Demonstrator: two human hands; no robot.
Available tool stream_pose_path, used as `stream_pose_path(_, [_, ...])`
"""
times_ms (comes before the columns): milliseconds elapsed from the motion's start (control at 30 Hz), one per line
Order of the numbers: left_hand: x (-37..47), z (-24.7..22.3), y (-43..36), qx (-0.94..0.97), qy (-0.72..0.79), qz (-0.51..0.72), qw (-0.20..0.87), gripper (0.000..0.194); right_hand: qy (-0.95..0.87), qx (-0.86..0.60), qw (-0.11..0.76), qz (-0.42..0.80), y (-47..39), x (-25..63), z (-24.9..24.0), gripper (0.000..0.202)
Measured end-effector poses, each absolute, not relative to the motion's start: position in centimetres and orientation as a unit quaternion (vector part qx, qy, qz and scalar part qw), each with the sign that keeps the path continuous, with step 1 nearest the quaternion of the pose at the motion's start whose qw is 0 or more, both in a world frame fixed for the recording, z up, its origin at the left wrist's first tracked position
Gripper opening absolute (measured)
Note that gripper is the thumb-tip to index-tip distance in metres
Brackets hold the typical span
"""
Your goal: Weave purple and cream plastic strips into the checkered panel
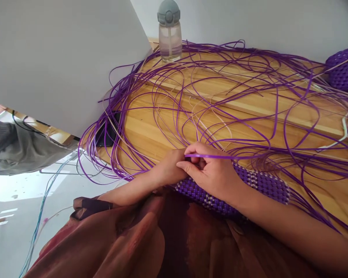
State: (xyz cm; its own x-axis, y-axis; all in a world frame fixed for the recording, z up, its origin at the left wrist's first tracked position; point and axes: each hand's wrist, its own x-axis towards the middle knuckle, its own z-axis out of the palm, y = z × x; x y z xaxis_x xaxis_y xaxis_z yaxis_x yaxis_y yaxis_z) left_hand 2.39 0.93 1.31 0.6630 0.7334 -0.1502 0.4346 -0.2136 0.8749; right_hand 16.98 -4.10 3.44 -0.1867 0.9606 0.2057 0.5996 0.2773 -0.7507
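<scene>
A purple woven piece with rows of white flecks (258, 183) lies at the table's near edge, partly covered by my hands and right forearm. My right hand (213, 172) is closed, pinching a purple plastic strip (220, 156) between thumb and fingers. That strip stretches off to the right above the weave. Against it, at the left end of the woven piece, is my left hand (174, 166). Its back faces up, and its fingers are hidden behind my right hand, so I cannot see what they grip. Many long loose purple strips (249, 127) fan out from the weave.
A water bottle with a grey lid (169, 33) stands at the back of the wooden table (145, 123). A dark phone-like object (107, 131) lies under strips at the left. Another purple woven item (343, 69) sits far right. A person's grey clothing (11, 148) shows beyond the pale panel (60, 58).
</scene>
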Motion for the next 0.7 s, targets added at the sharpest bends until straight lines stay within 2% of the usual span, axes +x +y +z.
stream_pose_path(100, [2.5, 0.8, 1.0, 0.715, 0.363, 0.189, 0.566, 0.012, -0.664, -0.514, 0.401, 0.365, -4.0, 17.3, 4.1, 0.011])
stream_pose_path(200, [2.6, 0.0, 1.2, 0.592, 0.331, 0.179, 0.713, 0.020, -0.536, -0.526, 0.420, 0.510, -4.0, 19.4, 4.2, 0.023])
stream_pose_path(267, [2.6, -0.3, 1.3, 0.511, 0.321, 0.179, 0.777, 0.025, -0.459, -0.560, 0.419, 0.547, -3.6, 21.5, 3.7, 0.031])
stream_pose_path(467, [2.4, 0.2, 2.3, 0.483, 0.273, 0.158, 0.817, 0.022, -0.415, -0.678, 0.341, 0.502, 0.0, 24.1, 0.6, 0.029])
stream_pose_path(567, [2.3, 0.2, 2.9, 0.492, 0.269, 0.124, 0.819, 0.021, -0.502, -0.699, 0.285, 0.422, 1.4, 23.4, 0.6, 0.035])
stream_pose_path(633, [2.2, 0.0, 3.1, 0.480, 0.281, 0.122, 0.822, 0.021, -0.593, -0.695, 0.239, 0.329, 0.8, 23.0, 1.9, 0.045])
stream_pose_path(700, [2.3, -0.2, 3.0, 0.461, 0.295, 0.131, 0.827, 0.021, -0.650, -0.660, 0.227, 0.300, -1.2, 22.9, 4.0, 0.049])
